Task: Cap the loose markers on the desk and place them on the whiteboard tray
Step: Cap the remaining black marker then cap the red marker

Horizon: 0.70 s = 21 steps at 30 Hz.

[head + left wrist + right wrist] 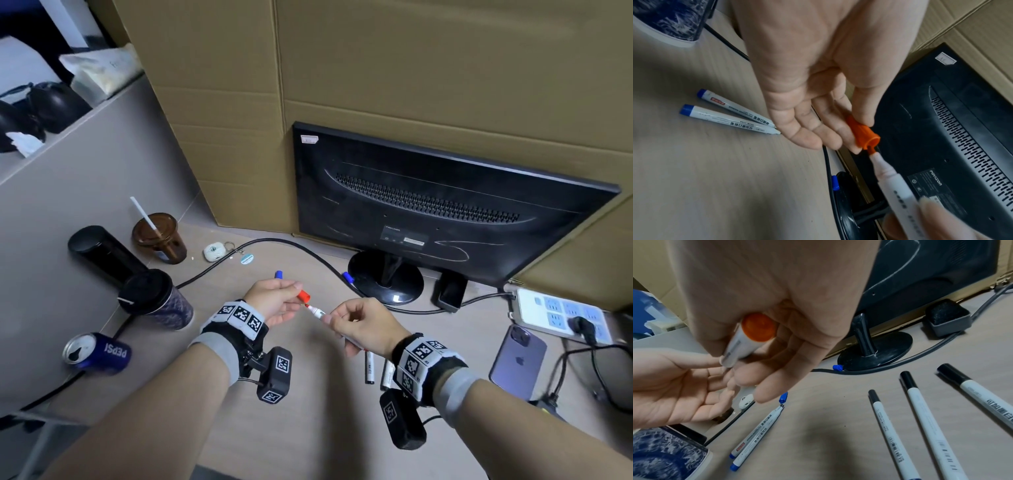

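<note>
My left hand (274, 299) pinches an orange cap (303, 295) (863, 134) between thumb and fingertips. My right hand (359, 322) grips a white marker (317, 311) (894, 183) with an orange end (758, 327). Its orange tip sits at the cap's open mouth. Two uncapped blue markers (729, 116) (756, 434) lie side by side on the desk under my hands. One loose blue cap (783, 398) lies by their tips, another blue cap (348, 277) (838, 367) by the monitor foot. Three black-capped markers (920, 418) lie to the right.
A monitor (445, 212) on a round foot (385, 281) stands behind my hands, with a black cable (308, 253) running past it. Cups (157, 301) and a Pepsi can (99, 353) stand left. A phone (517, 359) and power strip (561, 315) lie right. Cardboard boxes (376, 68) wall the back.
</note>
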Tool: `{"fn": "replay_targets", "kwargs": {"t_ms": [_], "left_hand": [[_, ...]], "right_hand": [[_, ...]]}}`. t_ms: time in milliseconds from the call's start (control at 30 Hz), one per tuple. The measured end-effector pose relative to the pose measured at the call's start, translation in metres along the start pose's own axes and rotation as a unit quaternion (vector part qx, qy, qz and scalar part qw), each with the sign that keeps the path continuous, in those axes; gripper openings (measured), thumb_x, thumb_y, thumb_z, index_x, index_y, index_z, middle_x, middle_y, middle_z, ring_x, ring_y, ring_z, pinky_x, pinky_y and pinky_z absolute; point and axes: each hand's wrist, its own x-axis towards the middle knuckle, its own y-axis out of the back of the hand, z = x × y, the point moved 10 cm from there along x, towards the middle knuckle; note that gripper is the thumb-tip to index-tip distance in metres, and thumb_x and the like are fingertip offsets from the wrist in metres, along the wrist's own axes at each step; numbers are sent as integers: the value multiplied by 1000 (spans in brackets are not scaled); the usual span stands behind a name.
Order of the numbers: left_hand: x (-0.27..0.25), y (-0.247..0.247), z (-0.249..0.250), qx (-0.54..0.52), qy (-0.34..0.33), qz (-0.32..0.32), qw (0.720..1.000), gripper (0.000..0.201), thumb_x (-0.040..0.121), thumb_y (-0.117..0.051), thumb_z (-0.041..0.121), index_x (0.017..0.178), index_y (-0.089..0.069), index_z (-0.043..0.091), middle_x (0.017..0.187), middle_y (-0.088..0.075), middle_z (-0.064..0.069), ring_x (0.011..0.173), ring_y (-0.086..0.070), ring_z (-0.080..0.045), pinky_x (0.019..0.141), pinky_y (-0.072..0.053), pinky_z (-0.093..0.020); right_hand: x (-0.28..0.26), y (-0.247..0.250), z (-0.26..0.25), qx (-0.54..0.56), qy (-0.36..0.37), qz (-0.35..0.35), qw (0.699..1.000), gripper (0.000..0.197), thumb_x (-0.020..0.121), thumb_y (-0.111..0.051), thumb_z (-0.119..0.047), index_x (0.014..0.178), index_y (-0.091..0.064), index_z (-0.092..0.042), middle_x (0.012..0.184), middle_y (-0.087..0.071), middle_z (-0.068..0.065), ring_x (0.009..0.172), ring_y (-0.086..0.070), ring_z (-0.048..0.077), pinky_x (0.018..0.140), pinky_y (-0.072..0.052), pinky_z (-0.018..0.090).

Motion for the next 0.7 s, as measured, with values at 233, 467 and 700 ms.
{"fn": "replay_targets", "kwargs": {"t_ms": [233,467,700], "left_hand": [[-8,-13,3,24,-10,-42,999,22,95,-71,27,115,-71,17,94,-78,-3,95,-71,-20,96,-54,-38],[-10,-12,13,76,-46,-36,995,18,89,-78,28,106,-74,23,100,-81,1,92,-76,-13,81,-55,-30],[-15,-16,10,99,-42,-51,993,28,93,-73,33,115,-72,17,101,-81,-1,100,-76,-19,88,-56,-35]], "right_hand": [[-2,4,0,7,-1,10,1000,31,92,-78,-33,93,-73,-2,68,-68,4,47,-64,23,53,-57,30],[-6,-5,9,-3,-20,-20,1000,33,103,-64,-32,108,-63,0,88,-74,5,51,-69,21,57,-62,33],[-6,-3,7,9,-23,-18,1000,29,104,-63,-26,114,-63,1,91,-72,6,48,-63,19,53,-60,31]]}}
